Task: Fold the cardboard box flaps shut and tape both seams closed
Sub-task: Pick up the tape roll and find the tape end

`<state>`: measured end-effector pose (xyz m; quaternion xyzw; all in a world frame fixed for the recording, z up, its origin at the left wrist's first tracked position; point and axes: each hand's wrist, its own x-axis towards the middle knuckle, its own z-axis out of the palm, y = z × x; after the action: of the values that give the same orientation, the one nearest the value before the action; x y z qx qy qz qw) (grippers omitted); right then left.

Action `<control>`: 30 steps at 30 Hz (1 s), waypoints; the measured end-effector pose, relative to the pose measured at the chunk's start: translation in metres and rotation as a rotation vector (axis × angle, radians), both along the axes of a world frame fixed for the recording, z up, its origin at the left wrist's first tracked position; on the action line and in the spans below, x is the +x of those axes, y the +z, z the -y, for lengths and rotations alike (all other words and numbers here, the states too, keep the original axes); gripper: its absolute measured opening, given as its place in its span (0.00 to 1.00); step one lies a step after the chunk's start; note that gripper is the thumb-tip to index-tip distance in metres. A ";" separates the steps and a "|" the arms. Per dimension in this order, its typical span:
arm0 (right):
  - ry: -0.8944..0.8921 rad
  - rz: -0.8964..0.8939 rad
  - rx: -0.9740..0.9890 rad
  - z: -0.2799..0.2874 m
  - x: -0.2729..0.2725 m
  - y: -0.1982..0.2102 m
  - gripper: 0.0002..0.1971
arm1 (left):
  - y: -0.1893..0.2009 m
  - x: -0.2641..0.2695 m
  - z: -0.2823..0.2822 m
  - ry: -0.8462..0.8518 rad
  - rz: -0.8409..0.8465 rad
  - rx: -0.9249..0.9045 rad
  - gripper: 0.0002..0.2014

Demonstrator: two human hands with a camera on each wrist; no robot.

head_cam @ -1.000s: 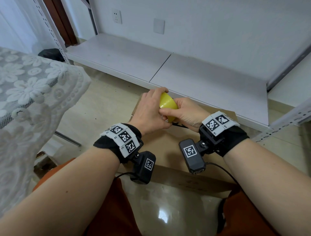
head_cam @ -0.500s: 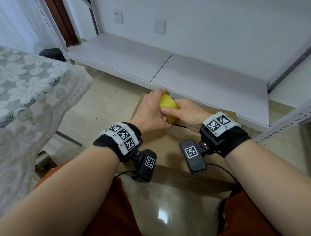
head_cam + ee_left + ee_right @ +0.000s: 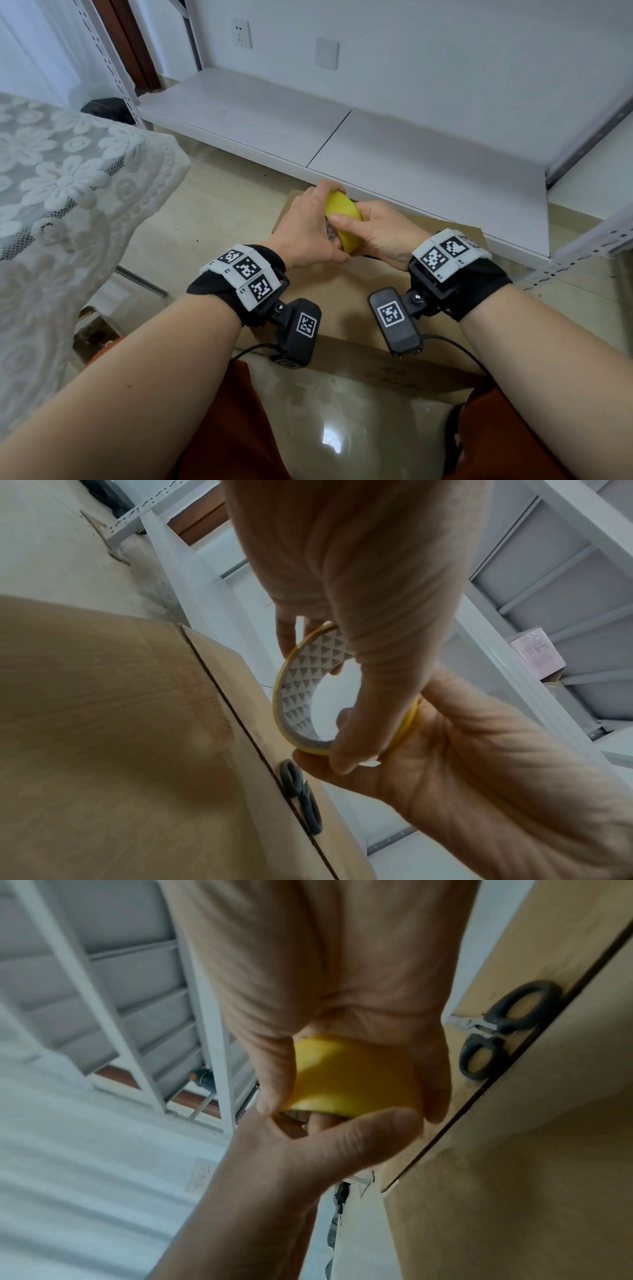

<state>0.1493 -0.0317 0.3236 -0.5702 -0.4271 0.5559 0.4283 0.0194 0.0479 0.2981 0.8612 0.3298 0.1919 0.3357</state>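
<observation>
A yellow tape roll [image 3: 344, 219] is held upright over the far part of the cardboard box [image 3: 342, 305]. My left hand [image 3: 305, 233] grips the roll from the left, fingers over its rim and thumb inside the patterned core [image 3: 301, 685]. From the right, my right hand [image 3: 380, 229] holds it with the thumb pressed on the yellow outer face [image 3: 349, 1080]. The box flaps lie folded flat, with a dark seam [image 3: 219, 685] running between them. Black-handled scissors [image 3: 301, 796] rest on the box top beside the seam, just under the hands, also visible as scissors [image 3: 507, 1020].
A low white shelf board [image 3: 394, 164] runs just behind the box, with metal rack posts [image 3: 589, 240] at the right. A table under a lace cloth [image 3: 68, 192] stands close on the left. Glossy floor tile [image 3: 342, 428] lies between my knees and the box.
Hardly anything differs: both hands stay on the tape roll at the same spot over the box, and the head view has shifted slightly.
</observation>
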 end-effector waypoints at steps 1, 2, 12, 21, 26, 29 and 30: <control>-0.001 0.025 -0.006 0.000 -0.001 -0.001 0.08 | 0.000 0.000 0.000 -0.006 -0.007 -0.003 0.48; 0.011 0.023 -0.013 -0.001 0.000 -0.002 0.08 | 0.000 -0.001 0.000 -0.009 -0.007 -0.009 0.47; 0.009 -0.161 -0.033 0.000 0.004 0.000 0.14 | 0.003 -0.003 -0.004 -0.003 0.027 -0.064 0.46; 0.068 -0.223 -0.007 0.001 0.007 0.003 0.12 | 0.002 -0.006 -0.011 -0.028 0.056 -0.128 0.46; -0.013 -0.212 -0.026 -0.003 0.006 0.003 0.19 | 0.003 -0.005 -0.009 0.015 0.075 -0.114 0.47; -0.049 -0.128 0.000 -0.003 0.004 -0.001 0.14 | 0.002 -0.003 -0.006 0.014 0.084 -0.115 0.46; -0.029 -0.134 0.004 -0.003 0.005 -0.001 0.13 | 0.003 -0.003 -0.005 0.012 0.090 -0.126 0.46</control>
<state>0.1541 -0.0282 0.3230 -0.5369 -0.3904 0.5857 0.4651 0.0165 0.0533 0.3007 0.8271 0.3307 0.2112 0.4025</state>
